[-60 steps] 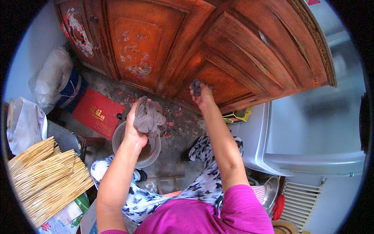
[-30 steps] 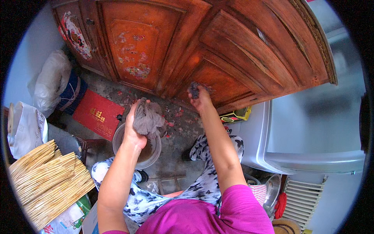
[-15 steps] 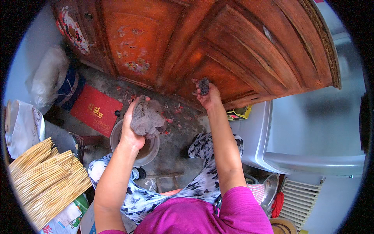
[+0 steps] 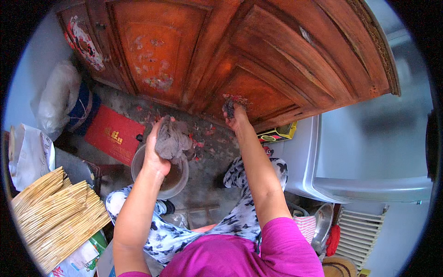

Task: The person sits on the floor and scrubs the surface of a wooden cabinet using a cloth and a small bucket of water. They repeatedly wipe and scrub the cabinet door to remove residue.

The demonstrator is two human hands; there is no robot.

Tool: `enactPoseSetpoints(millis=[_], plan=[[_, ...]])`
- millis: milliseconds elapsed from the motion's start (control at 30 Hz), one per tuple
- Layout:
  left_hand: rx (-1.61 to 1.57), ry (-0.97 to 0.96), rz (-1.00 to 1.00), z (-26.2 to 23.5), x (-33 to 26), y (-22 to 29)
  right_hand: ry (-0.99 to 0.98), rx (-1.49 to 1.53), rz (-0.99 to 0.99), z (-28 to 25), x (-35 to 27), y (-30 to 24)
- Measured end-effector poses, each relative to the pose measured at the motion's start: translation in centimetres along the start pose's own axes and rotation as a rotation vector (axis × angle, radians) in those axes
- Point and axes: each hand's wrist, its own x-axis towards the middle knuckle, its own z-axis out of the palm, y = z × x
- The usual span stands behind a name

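My left hand (image 4: 155,150) is closed on a wet-looking grey cloth (image 4: 174,138), holding it above a translucent bucket (image 4: 177,184) of brownish water. Farther right, my right hand (image 4: 237,118) grips a dark grey scouring pad (image 4: 228,106). The pad is at the lower panel of a reddish-brown wooden cabinet (image 4: 263,87), beside a patch of reddish scraps. Pale and red remnants of peeled paper (image 4: 159,82) cling to the panel left of it. Another torn white and red patch (image 4: 85,44) marks the far-left door.
A red box (image 4: 113,134) and a blue bucket with a plastic bag (image 4: 57,99) stand left. Bundled thin sticks (image 4: 60,207) lie near left. Red scraps (image 4: 210,130) litter the floor. On the right are a yellow-black box (image 4: 281,134), a grey-white appliance (image 4: 302,161) and a metal basin (image 4: 323,226).
My right hand has shifted left and slightly down, with the scouring pad now at a patch of reddish scraps on the panel. My left hand keeps the cloth over the bucket.
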Motion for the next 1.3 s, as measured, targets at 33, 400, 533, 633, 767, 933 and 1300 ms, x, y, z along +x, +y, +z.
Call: enactPoseSetpoints(millis=[33, 400, 533, 633, 767, 933, 1300], plan=[[0.01, 0.026, 0.004, 0.1, -0.1, -0.1, 0.018, 0.001, 0.027, 0.3, -0.1, 0.1], [0.019, 0.044, -0.005, -0.1, 0.0, -0.3, 0.042, 0.003, -0.017, 0.5, -0.8, -1.1], [0.018, -0.014, -0.015, 0.0, -0.2, 0.0, -0.086, 0.173, 0.027, -0.7, -1.7, -2.5], [-0.004, 0.007, -0.028, 0.2, -0.2, -0.1, 0.0, 0.014, -0.055, 0.5, -0.9, -1.1], [0.114, 0.098, -0.031, 1.5, -0.1, -0.5, 0.035, -0.018, -0.007, 0.1, -1.4, 0.5], [0.356, 0.097, 0.012, 4.0, -1.4, -1.5, -0.136, -0.137, -0.203, 4.9, -8.2, 1.1], [0.389, 0.066, -0.12, 2.3, -0.4, -2.4, -0.371, -0.104, -0.293, 5.1, -11.8, 4.8]])
